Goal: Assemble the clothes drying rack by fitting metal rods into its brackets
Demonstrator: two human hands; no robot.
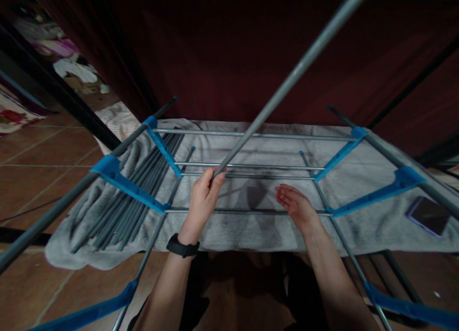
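Observation:
My left hand [203, 197] grips the lower end of a long grey metal rod [287, 82] that slants up to the top right. A black watch [182, 247] is on that wrist. My right hand [296, 204] is open, palm up, just right of the left hand and holding nothing. Both hands are inside a rack frame of grey rods and blue plastic connectors [124, 183], above a grey towel [258, 226] spread on the floor.
A bundle of loose grey rods [143, 192] lies on the towel's left part. A phone [428, 216] rests on the towel at right. Tiled floor [39, 159] extends left, with clothes [71, 68] beyond. A dark red wall is ahead.

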